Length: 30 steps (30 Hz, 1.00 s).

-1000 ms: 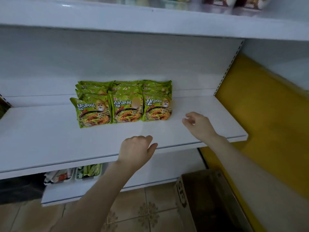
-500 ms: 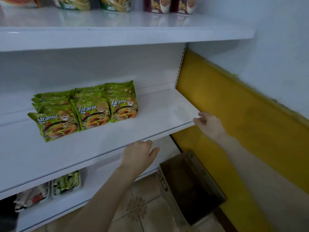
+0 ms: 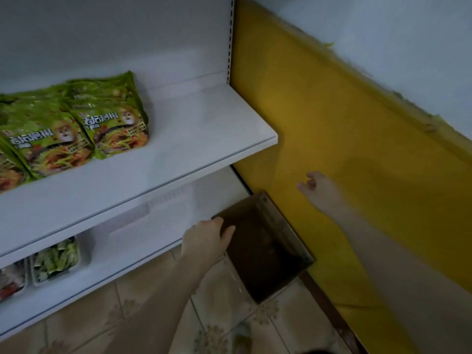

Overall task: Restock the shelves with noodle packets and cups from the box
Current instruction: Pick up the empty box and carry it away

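White shop shelving stands against a yellow wall (image 3: 332,123), over a tiled floor (image 3: 217,302). In the head view, green noodle packets (image 3: 76,129) lie in overlapping rows on the left part of the middle shelf (image 3: 204,139), well apart from its right edge. On the lower shelf (image 3: 153,226), trays (image 3: 55,259) of wrapped goods sit at the left end.

The box (image 3: 286,233) stands open on the floor, between the lower shelf's right end and the wall. Its inside is too dark to show any stock.

The left hand (image 3: 207,238) is at the box's near-left rim with its fingers curled; I cannot tell whether they grasp it. The right hand (image 3: 319,187), blurred, hangs above the box with its fingers loosely curled, holding nothing.

I judge the restock partway done: some packets are placed, no cups are in view, and the next load is not yet in hand.
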### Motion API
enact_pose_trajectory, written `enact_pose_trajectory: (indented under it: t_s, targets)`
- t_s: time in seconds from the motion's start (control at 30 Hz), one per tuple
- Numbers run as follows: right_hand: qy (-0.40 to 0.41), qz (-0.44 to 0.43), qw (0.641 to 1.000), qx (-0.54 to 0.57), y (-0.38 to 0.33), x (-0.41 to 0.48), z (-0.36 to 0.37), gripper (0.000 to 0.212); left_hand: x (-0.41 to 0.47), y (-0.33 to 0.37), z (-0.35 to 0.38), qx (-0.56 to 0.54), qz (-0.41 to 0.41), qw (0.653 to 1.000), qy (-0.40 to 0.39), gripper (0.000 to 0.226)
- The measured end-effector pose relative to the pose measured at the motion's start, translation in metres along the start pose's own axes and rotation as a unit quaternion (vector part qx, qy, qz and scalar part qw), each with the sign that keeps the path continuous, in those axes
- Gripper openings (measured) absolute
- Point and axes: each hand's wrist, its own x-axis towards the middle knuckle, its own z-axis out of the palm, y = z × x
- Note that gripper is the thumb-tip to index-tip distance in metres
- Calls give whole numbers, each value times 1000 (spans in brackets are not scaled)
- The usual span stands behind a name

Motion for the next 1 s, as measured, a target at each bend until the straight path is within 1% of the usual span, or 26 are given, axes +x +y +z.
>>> enact_pose_trajectory:
  t_s: [0.2, 0.4, 0.6, 0.8, 0.93, 1.0]
  targets:
    - [-53, 28, 998, 1, 58, 37, 40, 53, 22, 13, 60, -29, -50, 997, -50, 36]
    - [-69, 66, 995, 5, 111, 70, 100, 52, 45, -4, 137, -17, -88, 992, -84, 38]
    - [-61, 83, 995, 4, 170, 113, 180, 53, 66, -37, 244, -33, -147, 983, -105, 43]
    - [-58, 90, 994, -11, 233, 158, 266, 55, 80, -74, 357, -24, -186, 976, -110, 43]
    - [-50, 92, 994, -40, 260, 181, 306, 53, 86, -89, 406, -48, -217, 967, -127, 46]
    - [-43, 87, 994, -59, 268, 189, 321, 52, 87, -91, 422, -74, -224, 962, -136, 55]
